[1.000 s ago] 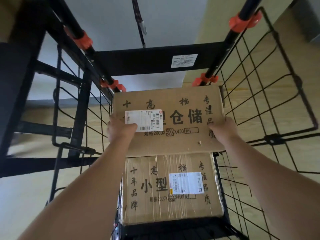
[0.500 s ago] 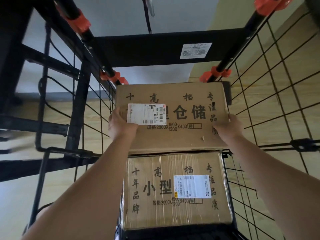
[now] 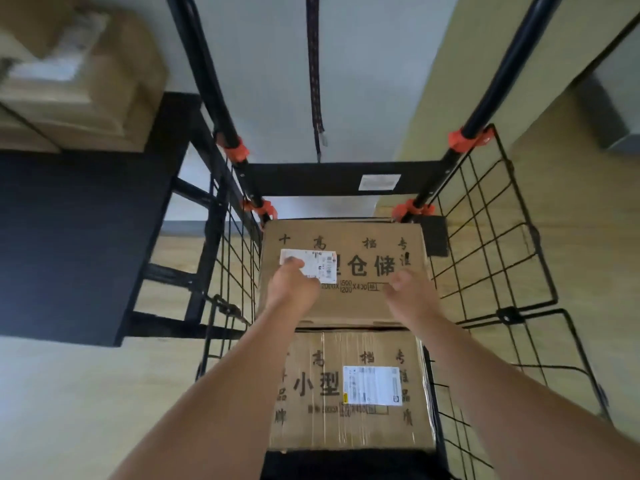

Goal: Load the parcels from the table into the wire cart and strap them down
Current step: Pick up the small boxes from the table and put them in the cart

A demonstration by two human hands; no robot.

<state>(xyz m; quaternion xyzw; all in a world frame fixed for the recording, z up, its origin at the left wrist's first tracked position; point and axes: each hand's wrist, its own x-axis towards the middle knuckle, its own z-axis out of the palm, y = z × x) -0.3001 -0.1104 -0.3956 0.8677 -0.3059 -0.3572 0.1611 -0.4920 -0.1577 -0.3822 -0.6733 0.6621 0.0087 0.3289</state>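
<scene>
Two brown cardboard parcels with black printing and white labels lie in the black wire cart [image 3: 485,258]. The far parcel [image 3: 349,237] lies against the cart's back, and the taped near parcel [image 3: 322,427] lies in front of it. My left hand [image 3: 291,287] hovers over or rests on the far parcel's label, fingers loosely curled and holding nothing. Over that parcel's right side, my right hand [image 3: 410,294] is the same, gripping nothing. A dark strap [image 3: 314,81] with a metal end hangs between the cart's handle poles.
A black table [image 3: 69,244] stands to the left of the cart, with more brown parcels [image 3: 90,81] on it at the top left. Orange clamps [image 3: 465,139] sit on the cart's poles. The floor is pale wood.
Both hands let go of the far parcel's sides and drew back over its top. The parcel now lies settled in the cart. The camera has pulled up and back.
</scene>
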